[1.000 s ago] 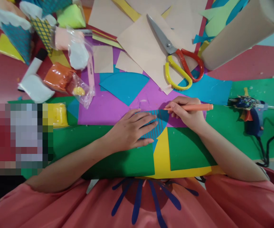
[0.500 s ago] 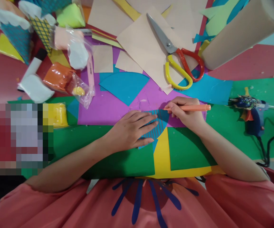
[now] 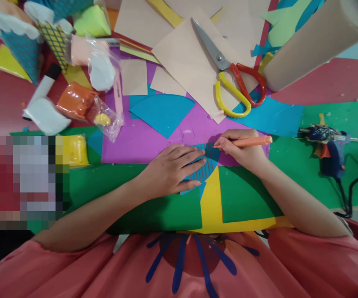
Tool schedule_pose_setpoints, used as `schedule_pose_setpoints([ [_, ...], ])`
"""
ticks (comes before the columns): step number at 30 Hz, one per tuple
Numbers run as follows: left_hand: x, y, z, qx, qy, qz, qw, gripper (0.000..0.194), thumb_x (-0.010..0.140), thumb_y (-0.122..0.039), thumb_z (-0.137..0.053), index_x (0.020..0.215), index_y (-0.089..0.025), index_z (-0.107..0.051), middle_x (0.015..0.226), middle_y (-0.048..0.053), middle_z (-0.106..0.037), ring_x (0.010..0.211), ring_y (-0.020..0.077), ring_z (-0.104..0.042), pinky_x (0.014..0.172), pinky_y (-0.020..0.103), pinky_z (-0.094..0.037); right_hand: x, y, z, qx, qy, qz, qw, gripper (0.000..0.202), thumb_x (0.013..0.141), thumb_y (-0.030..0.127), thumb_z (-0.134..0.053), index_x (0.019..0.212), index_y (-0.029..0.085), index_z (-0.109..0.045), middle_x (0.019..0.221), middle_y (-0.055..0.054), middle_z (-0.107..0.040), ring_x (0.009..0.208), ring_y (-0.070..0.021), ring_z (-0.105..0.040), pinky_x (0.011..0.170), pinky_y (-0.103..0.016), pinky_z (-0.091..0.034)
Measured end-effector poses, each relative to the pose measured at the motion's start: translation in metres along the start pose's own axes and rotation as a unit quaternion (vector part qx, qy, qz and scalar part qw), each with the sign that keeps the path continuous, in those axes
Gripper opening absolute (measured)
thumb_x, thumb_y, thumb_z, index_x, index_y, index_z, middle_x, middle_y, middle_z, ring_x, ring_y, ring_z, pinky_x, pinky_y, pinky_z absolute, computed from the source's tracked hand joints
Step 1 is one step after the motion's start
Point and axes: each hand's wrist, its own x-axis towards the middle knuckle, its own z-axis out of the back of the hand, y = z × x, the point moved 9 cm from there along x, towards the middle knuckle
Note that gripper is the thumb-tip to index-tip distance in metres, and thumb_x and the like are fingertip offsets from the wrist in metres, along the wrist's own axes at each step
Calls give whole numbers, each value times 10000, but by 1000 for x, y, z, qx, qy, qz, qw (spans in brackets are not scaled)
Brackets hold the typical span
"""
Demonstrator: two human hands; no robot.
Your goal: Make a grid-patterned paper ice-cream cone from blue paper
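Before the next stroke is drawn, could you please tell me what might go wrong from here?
The left hand lies across lines on the blue paper piece, so any wet ink might smear. If that hand slipped, the piece could shift under the orange pen in the right hand and a line might go crooked. The glue gun beyond the right hand seems to show a small red light, so it may be hot to brush against.

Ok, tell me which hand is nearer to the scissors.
Right. The right hand, gripping the orange marker, is on the person's side of the scissors; the left hand lies farther off, to their left, on the striped blue piece.
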Motion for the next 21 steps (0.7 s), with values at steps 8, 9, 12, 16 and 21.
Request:
schedule_pose_setpoints([
  [8, -1, 0, -2, 0, 5, 3, 1000, 467, 1005, -446, -396, 1241, -116, -626, 1294, 129, -642, 1163, 261, -576, 970, 408, -450, 0, -1, 4, -7, -23, -14, 1000, 218, 841, 230, -541, 658, 174, -646, 625, -7, -668, 522, -96, -553, 511, -228, -416],
  [9, -1, 1, -2, 1, 7, 5, 1000, 467, 1003, -449, -399, 1246, -119, -624, 1296, 130, -641, 1169, 258, -574, 976, 406, -449, 0, 0, 4, -3, -21, -12, 1000, 216, 837, 227, -543, 655, 174, -646, 625, -7, -669, 525, -96, -556, 511, -227, -415],
  [12, -1, 1, -2, 2, 11, 6, 1000, 464, 1000, -447, -408, 1254, -121, -619, 1298, 132, -640, 1171, 255, -576, 980, 404, -450, 1, 0, 2, 6, -9, -14, 1000, 211, 819, 219, -553, 635, 174, -646, 635, -13, -682, 546, -105, -578, 511, -229, -417],
  [16, -1, 1, -2, 0, 9, 5, 1000, 456, 1001, -442, -406, 1245, -125, -625, 1296, 131, -641, 1165, 262, -579, 963, 412, -460, 2, -1, -2, 26, 19, -39, 999, 216, 780, 209, -550, 584, 172, -632, 616, -23, -685, 567, -124, -603, 502, -231, -419],
  [21, -1, 1, -3, 2, 16, 7, 1000, 458, 1006, -435, -393, 1251, -123, -622, 1307, 128, -635, 1173, 259, -577, 980, 409, -444, 2, -7, -3, 101, 24, -75, 992, 194, 745, 198, -534, 578, 160, -627, 542, 0, -625, 436, -78, -500, 418, -206, -369],
])
